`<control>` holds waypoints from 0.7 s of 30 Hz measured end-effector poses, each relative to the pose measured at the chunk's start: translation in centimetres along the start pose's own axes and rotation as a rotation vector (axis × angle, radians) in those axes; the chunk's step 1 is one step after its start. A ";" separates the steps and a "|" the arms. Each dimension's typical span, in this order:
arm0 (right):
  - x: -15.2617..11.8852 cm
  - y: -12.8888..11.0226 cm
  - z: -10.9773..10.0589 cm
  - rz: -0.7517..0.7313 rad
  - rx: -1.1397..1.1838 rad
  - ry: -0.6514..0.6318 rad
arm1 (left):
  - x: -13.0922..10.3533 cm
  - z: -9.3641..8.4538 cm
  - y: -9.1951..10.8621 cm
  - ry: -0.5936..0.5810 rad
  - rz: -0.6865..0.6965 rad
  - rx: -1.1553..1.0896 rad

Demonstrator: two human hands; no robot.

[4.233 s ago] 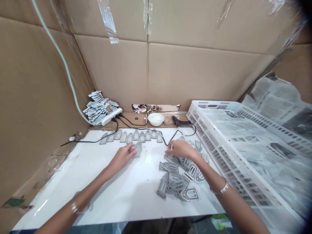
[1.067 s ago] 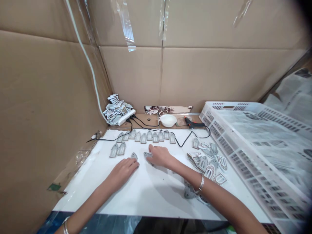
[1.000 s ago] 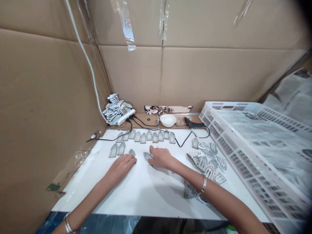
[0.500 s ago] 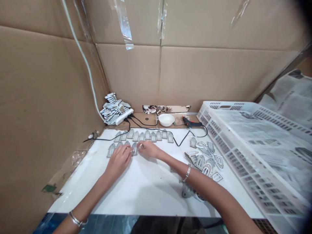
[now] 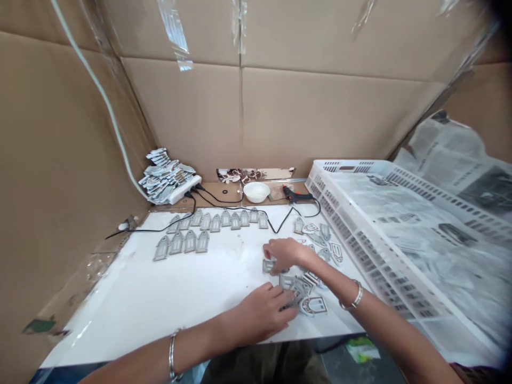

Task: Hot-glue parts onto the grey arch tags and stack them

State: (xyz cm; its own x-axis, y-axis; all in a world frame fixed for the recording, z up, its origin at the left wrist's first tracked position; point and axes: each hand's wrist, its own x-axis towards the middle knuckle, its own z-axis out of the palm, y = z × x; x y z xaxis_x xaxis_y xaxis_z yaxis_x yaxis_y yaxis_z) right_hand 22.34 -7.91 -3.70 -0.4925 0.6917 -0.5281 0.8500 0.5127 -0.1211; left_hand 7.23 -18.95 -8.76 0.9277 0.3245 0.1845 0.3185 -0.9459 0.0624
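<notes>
Cardboard walls (image 5: 180, 117) stood behind and to the left of the white tabletop (image 5: 192, 298). A white slatted crate (image 5: 340, 213) ran along the right side. Beside the crate, the loose heap of gray arched pieces (image 5: 300, 288) lay scattered and overlapping. Two neat rows (image 5: 176, 243) of similar pieces lay flat toward the far left, ten in the farther one, four in the nearer.

The left hand (image 5: 264, 314) was low over the near end of the heap, palm down, its fingers bent and close together with the tips among the pieces; whether it gripped one could not be told. The right hand (image 5: 286, 255) was just beyond, fingers curled, thumb side down at a single gray piece (image 5: 268, 265) by the heap's left edge; whether it pinched that piece was unclear.
</notes>
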 end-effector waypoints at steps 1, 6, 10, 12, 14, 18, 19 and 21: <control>0.1 -0.1 0.3 0.003 0.008 0.027 | 0.2 0.3 0.1 0.002 -0.009 0.019; 2.0 0.2 0.8 0.057 0.146 0.221 | -1.1 0.9 -0.3 0.002 -0.098 0.072; 4.0 0.5 1.0 0.080 0.256 0.318 | -3.9 0.7 -2.0 0.001 -0.188 0.073; 4.6 0.6 1.2 0.061 0.316 0.344 | -5.6 0.7 -3.5 0.061 -0.238 0.073; 4.6 0.7 1.3 0.034 0.407 0.380 | -7.2 0.5 -5.1 0.126 -0.272 0.110; 2.6 0.5 1.0 0.020 0.484 0.453 | -9.2 -0.2 -7.7 0.183 -0.428 0.290; 1.8 0.2 0.9 0.025 0.444 0.430 | -9.3 -0.4 -8.0 0.187 -0.485 0.317; 0.2 -0.9 1.0 0.036 0.349 0.328 | -9.0 -0.7 -8.0 0.184 -0.577 0.301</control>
State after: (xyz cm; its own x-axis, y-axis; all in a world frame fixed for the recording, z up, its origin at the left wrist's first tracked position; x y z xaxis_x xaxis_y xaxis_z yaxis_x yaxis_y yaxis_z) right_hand 21.72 -8.73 -4.51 -0.4466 0.8587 -0.2514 0.8521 0.3224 -0.4124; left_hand -3.79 -14.25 -10.24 0.5525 0.7471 0.3695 0.8183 -0.5705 -0.0700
